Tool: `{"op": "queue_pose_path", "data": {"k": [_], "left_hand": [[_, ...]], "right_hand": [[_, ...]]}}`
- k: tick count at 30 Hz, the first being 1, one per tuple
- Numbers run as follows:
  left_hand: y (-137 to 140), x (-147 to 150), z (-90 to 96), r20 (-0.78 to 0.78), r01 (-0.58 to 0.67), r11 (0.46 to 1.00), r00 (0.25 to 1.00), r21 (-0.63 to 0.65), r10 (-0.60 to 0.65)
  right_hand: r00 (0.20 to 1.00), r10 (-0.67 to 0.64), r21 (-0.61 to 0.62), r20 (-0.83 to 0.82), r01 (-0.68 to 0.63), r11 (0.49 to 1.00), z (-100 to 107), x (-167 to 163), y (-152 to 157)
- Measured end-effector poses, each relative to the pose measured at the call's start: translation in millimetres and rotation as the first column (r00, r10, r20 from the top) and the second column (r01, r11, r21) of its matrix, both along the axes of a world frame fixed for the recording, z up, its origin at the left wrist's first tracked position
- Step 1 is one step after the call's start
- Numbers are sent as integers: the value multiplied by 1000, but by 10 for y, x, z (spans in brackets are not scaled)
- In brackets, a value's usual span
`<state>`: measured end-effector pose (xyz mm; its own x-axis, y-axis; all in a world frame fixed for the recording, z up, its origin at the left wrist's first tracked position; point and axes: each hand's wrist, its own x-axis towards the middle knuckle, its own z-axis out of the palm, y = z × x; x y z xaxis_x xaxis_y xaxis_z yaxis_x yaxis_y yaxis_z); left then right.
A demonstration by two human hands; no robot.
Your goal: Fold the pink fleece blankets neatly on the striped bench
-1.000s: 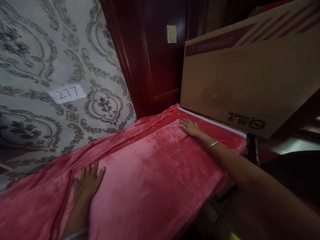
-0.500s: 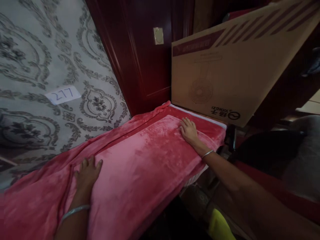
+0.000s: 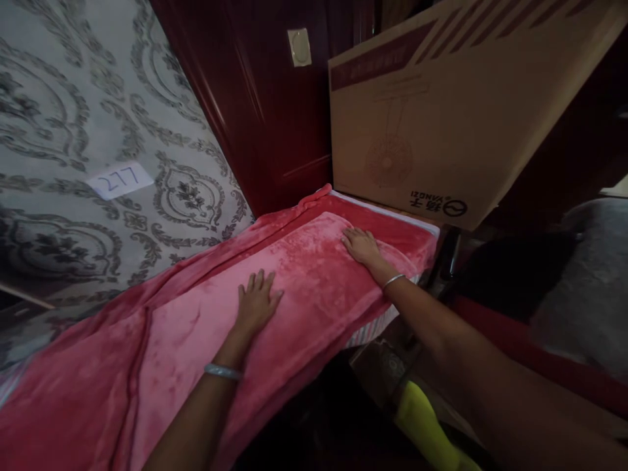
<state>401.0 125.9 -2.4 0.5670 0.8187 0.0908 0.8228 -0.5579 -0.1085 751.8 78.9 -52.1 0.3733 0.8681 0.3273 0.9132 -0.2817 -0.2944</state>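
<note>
A plush pink-and-red blanket [image 3: 304,307] lies folded in a long strip along the patterned wall. My left hand [image 3: 258,302] rests flat on its lighter middle part with the fingers spread. Farther off, my right hand [image 3: 362,246] lies palm down near the far end of the folded layer, fingers stretched out. Neither hand grips the cloth. Beneath the far end, a pale edge of the underlying surface shows, and a striped cloth [image 3: 375,327] hangs out along the near side.
A large cardboard box [image 3: 407,131] leans against a dark red wooden panel [image 3: 275,98] behind the blanket. A paper marked 277 [image 3: 120,181] is on the wall [image 3: 191,196]. Dark and grey items [image 3: 589,288] stand at right, with a yellow-green object [image 3: 424,425] low in front.
My left hand has moved right and forward across the blanket, from its left part to the middle. The right hand stays at about the same spot on the cloth. The view has shifted slightly.
</note>
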Motion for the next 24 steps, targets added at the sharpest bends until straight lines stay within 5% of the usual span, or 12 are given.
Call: {"op": "queue_pose_path", "data": {"k": [4, 12, 15, 18, 24], "left_hand": [[-66, 9, -172, -16, -7, 1000, 1000, 16, 7], [-173, 79, 60, -43, -64, 985, 997, -161, 58], [-383, 226, 0, -4, 142, 978, 989, -155, -145], [-570, 335, -142, 34, 374, 916, 927, -142, -374], [-630, 352, -282, 53, 392, 911, 920, -129, -388]], "right_hand": [[1000, 3, -5, -8, -3, 1000, 4, 17, -12], [999, 15, 12, -33, -14, 1000, -16, 47, -9], [999, 13, 14, -35, -12, 1000, -21, 61, -5], [999, 11, 15, -31, -10, 1000, -13, 62, -12], [999, -3, -24, -38, 2, 1000, 69, 6, -47]]}}
